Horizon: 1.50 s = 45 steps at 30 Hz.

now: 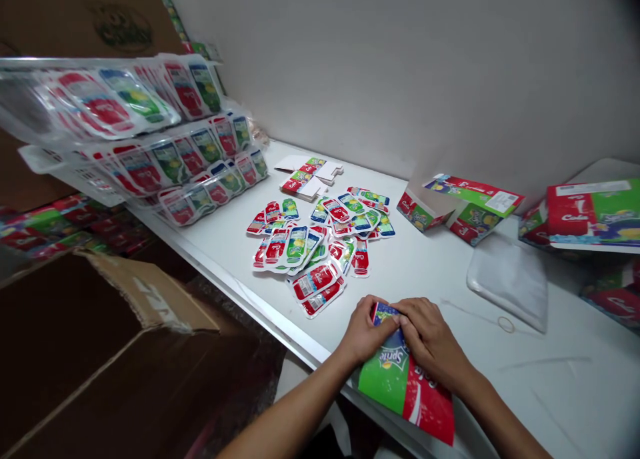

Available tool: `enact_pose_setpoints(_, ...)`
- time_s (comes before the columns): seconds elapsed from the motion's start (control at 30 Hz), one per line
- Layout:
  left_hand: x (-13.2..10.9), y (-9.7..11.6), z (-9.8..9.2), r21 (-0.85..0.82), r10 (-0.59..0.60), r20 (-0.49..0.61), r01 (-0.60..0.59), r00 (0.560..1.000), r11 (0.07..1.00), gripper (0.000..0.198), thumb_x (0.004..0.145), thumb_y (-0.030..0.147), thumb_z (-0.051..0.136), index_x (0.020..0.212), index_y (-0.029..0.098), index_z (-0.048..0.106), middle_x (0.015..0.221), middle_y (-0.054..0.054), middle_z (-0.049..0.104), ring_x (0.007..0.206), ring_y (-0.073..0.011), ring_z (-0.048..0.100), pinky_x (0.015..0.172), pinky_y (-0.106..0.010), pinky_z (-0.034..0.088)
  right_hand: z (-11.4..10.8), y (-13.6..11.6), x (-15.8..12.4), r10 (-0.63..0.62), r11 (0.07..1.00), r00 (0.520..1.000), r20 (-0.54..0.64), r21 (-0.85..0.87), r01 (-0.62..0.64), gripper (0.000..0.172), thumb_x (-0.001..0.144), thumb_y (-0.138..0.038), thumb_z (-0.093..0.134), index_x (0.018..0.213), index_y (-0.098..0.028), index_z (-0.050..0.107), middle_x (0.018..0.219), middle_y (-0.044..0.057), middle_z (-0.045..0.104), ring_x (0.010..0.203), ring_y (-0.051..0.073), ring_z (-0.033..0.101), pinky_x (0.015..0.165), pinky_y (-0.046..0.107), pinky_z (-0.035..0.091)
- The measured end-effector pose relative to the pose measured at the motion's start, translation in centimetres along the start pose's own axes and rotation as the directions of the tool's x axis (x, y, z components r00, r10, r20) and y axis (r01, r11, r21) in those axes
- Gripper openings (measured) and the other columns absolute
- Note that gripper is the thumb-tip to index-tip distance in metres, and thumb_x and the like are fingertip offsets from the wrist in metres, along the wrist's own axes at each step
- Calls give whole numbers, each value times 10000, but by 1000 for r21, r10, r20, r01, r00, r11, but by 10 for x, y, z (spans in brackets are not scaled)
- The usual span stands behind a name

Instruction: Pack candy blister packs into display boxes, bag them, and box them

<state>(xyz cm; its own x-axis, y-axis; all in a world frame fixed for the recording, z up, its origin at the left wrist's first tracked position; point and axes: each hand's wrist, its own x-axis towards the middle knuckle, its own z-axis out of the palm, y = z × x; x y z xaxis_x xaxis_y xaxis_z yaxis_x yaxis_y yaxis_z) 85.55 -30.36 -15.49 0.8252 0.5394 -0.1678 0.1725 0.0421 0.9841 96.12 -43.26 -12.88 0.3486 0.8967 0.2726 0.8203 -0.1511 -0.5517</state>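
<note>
Hands: two, both on one printed carton at the near edge of the white table. Pinches its upper end with the left hand, thumb flat on the printed face, fingers curled round the edge and partly hidden. Presses the right hand over the same end with fingers close together, thumb beside the left one. Green and red print uppermost; lower end out past the table edge.

Pouches: one loose pile beyond the hands, well over a dozen, too overlapped for an exact count. Folded small cartons: two bundles, laid crosswise behind the pile. Rubber band: one, right of the hands. Clear plastic sleeves: one flat stack, number unclear.

Containers. Clear rack at left: three tiers in view, each with a row of red and green pouches. Printed open carton: one, right of the pile; at least two more printed cartons at far right, contents hidden. Brown boxes: two, one open with flap out, interior too dark to read; one tall behind the rack.
</note>
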Motion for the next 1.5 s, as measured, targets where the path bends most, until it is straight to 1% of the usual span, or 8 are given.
enact_pose_setpoints(0.3, -1, -1, 1, -12, -16, 12, 16, 1000, 1000, 340, 691, 384, 748, 925, 180, 607, 834, -11, 607, 848, -189, 561, 812, -307, 433, 3, 2, -8, -76, 993, 992, -101, -98, 66, 267, 926, -151, 410, 1160, -190, 533, 1035, 90, 570, 975, 243, 495, 848, 459, 394)
enact_pose_setpoints(0.47, -2, -3, 0, -29, -8, 11, 8, 1000, 1000, 345, 688, 397, 752, 919, 181, 615, 836, -16, 620, 838, -188, 571, 793, -297, 441, 4, 3, -7, -42, 995, 996, -76, -92, 35, 272, 906, -128, 421, 1142, -202, 536, 1043, 85, 554, 989, 241, 488, 840, 447, 409)
enact_pose_setpoints(0.67, 5, 7, 0, -57, 75, 97, -70, 992, 996, 322, 825, 423, 615, 1014, 164, 643, 964, -52, 676, 923, -206, 601, 848, -299, 447, 4, 2, -1, 41, 996, 999, -17, -73, -42, 220, 901, -139, 430, 1042, -200, 587, 1036, 80, 550, 996, 237, 501, 850, 435, 426)
enact_pose_setpoints(0.77, 7, 11, 2, -42, 111, 127, -107, 986, 993, 291, 864, 407, 567, 963, 155, 671, 949, -57, 687, 937, -210, 603, 868, -296, 438, 4, 1, -6, 50, 996, 997, -55, -67, -54, 238, 919, -186, 441, 1112, -215, 577, 1056, 75, 573, 1006, 232, 524, 875, 443, 426)
enact_pose_setpoints(0.9, 6, 10, 4, -77, 3, 125, 6, 992, 997, 312, 845, 444, 589, 942, 154, 651, 831, -34, 655, 771, -172, 589, 709, -260, 455, 1, 8, -33, 256, 963, 943, -213, -29, -268, 303, 912, -321, 516, 1201, -239, 554, 1146, 71, 598, 1074, 243, 540, 922, 445, 438)
enact_pose_setpoints(1.03, 6, 7, 6, -126, -62, 146, 80, 987, 989, 342, 830, 477, 605, 968, 165, 630, 801, -21, 637, 703, -151, 570, 645, -245, 452, 0, 15, -57, 476, 876, 854, -208, 192, -442, 287, 920, -403, 511, 1151, -270, 619, 1185, 51, 609, 1098, 227, 567, 921, 387, 481)
enact_pose_setpoints(1.17, 7, 7, 7, -122, -57, 138, 74, 989, 990, 351, 823, 488, 615, 961, 166, 635, 807, -22, 637, 712, -148, 565, 656, -244, 452, 3, 13, -59, 494, 851, 842, -219, 322, -415, 260, 924, -401, 516, 1099, -273, 658, 1142, 48, 632, 1065, 213, 588, 926, 362, 483)
enact_pose_setpoints(1.5, 8, 7, 6, -145, -88, 160, 111, 983, 983, 366, 809, 504, 630, 946, 165, 625, 760, -12, 626, 658, -131, 549, 615, -234, 433, 8, 9, -55, 395, 914, 846, -358, 244, -324, 223, 932, -336, 504, 1047, -259, 679, 1057, 66, 625, 1043, 227, 563, 907, 392, 471)
